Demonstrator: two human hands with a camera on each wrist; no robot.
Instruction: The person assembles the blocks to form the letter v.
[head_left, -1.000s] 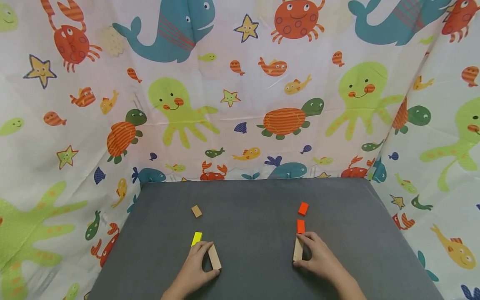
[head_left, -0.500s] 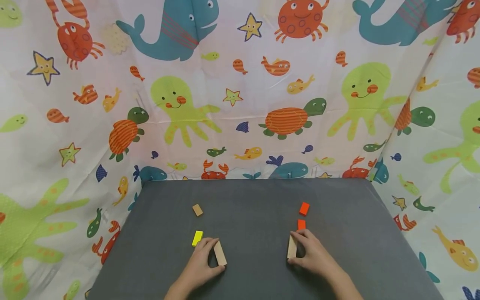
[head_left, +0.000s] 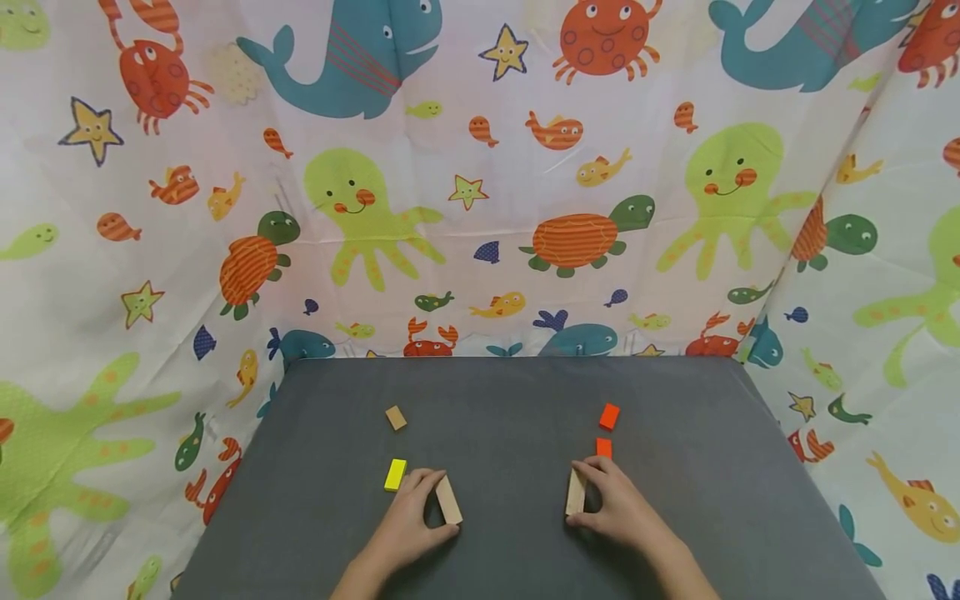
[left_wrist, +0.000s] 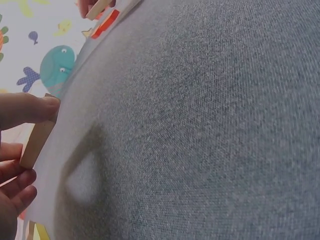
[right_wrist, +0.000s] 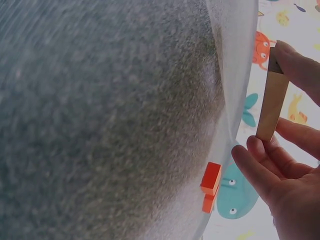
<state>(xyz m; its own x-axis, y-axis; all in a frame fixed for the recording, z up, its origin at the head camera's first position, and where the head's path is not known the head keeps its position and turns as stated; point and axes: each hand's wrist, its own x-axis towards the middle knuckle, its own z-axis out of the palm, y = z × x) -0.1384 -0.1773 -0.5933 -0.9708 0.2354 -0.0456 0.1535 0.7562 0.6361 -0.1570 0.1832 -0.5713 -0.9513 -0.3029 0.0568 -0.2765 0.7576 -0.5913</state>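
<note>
My left hand (head_left: 408,518) pinches a plain wooden block (head_left: 449,499) lengthwise, thumb at its near end and fingers at its far end. In the left wrist view this block (left_wrist: 39,135) stands off the cloth, with a shadow on the grey surface. Across from it my right hand (head_left: 617,510) pinches a second plain wooden block (head_left: 575,492) the same way, and the right wrist view shows that block (right_wrist: 273,102) between thumb and fingers. A yellow block (head_left: 395,474) lies just left of the left hand's fingers. Beyond the right hand's fingertips lies an orange-red block (head_left: 603,447).
On the grey cloth-covered table (head_left: 495,417), a small tan block (head_left: 396,417) lies at the back left. Another orange-red block (head_left: 609,417) lies at the back right. A curtain (head_left: 480,250) printed with sea animals hangs behind and along the sides.
Both hands have moved inward with their wooden blocks, the left one to the right, the right one to the left. More of the yellow block shows now. The view has shifted slightly.
</note>
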